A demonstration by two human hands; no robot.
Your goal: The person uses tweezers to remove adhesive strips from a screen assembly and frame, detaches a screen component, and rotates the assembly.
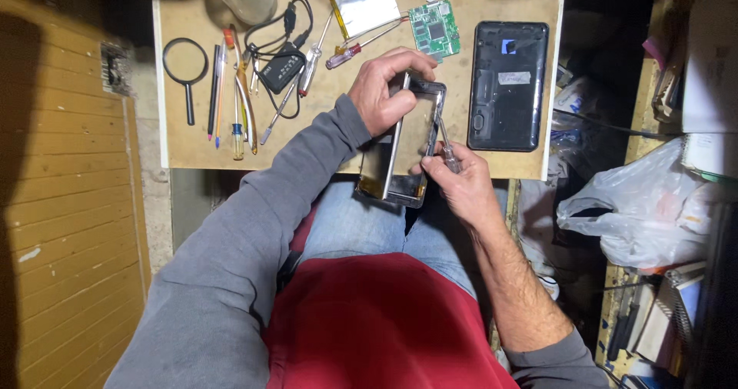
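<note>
At the near edge of the small wooden table (pixel 338 139), a dismantled tablet's silver-framed screen panel (pixel 407 147) is gripped by the left hand (pixel 384 89), while a slim screwdriver (pixel 446 147) is pinched in the right hand (pixel 461 181). Black back cover (pixel 508 85), green circuit board (pixel 434 29) and silver battery (pixel 367 3) already lie removed; the frame remains unseparated.

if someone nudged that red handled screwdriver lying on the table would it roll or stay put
The red-handled screwdriver would probably roll: its handle looks round and the table is flat and bare there. It likely wouldn't go far, since its thin shaft lies close to the silver battery pack. It seems stiff and light.
</note>
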